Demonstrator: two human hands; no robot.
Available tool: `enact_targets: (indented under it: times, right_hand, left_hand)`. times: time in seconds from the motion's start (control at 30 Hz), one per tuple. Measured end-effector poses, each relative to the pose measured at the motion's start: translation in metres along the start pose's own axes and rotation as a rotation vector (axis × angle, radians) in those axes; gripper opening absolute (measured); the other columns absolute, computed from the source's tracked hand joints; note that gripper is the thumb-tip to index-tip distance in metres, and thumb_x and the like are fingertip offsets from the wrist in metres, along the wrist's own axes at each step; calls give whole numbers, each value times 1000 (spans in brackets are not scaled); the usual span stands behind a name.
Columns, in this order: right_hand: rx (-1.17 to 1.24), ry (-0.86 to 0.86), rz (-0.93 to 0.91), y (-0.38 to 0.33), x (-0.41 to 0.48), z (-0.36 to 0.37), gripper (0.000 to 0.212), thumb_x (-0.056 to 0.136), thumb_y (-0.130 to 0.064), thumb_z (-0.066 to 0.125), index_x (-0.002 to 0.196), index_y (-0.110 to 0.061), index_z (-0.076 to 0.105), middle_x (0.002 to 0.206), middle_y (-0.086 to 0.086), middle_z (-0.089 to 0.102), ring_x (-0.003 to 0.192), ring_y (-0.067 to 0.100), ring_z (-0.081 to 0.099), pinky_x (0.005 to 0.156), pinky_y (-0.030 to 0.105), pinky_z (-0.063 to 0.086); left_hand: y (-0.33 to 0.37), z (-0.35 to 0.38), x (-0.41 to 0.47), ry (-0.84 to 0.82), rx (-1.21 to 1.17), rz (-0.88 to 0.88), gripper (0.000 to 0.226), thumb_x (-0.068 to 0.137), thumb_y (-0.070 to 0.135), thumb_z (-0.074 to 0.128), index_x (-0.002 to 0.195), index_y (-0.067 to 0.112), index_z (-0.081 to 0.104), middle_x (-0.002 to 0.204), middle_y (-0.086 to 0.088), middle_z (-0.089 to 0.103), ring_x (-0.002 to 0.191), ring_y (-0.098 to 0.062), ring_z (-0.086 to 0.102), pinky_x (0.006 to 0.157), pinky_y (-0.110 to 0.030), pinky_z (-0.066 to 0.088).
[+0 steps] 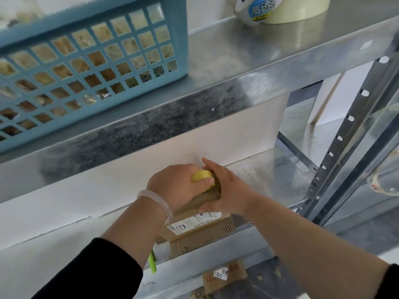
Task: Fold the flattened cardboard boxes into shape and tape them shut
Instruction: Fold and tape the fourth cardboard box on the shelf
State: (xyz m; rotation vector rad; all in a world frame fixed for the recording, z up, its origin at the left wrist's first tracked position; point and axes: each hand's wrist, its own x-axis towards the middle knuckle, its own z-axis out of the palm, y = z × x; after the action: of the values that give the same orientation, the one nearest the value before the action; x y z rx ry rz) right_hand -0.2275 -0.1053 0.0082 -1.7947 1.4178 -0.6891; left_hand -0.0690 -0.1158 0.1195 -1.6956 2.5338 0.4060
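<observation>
Left hand (172,186): fingers curled round a yellow tape roll (200,175); pale bracelet (157,201) on the wrist. Right hand (224,190): fingers straight and together, flat against the cardboard box (205,231). Both hands hide the box's far end. Box: brown, folded up, white printed label on top, perforated edges, standing on the lower metal shelf (269,169). White board (216,137) behind it. Upper shelf: blue basket (97,61), two tape rolls (280,9). Below: labelled cardboard piece (224,277).
</observation>
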Motion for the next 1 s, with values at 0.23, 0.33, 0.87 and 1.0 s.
enact_targets:
  times: [0.23,0.33,0.87,1.0]
  right_hand:
    - [-27,70,-14,-3,-3,0,97,63,-46,88,142,-44,32,139,-19,40,126,4,38,103,25,35]
    - [-43,70,-43,-4,-2,1,92,63,-49,86,140,-42,37,137,-22,39,127,2,37,107,31,38]
    - [176,112,111,-12,-3,6,48,78,-33,79,121,-31,56,126,-23,39,118,-2,38,98,18,31]
    - [260,126,159,-13,-5,7,41,73,-35,81,110,-36,63,112,-16,56,102,2,55,76,14,41]
  left_hand:
    - [3,-6,-6,33,81,-8,26,86,65,48,93,41,54,81,14,59,78,-9,57,67,-31,46]
    - [1,-8,-5,26,115,-4,32,86,69,46,94,39,55,82,14,58,79,-10,57,68,-32,47]
    - [-1,-12,-1,-50,162,31,37,89,67,41,86,32,54,80,10,59,77,-10,56,69,-32,46]
    - [-3,-11,-1,-49,153,23,38,87,70,42,85,34,55,79,12,60,76,-8,57,67,-32,46]
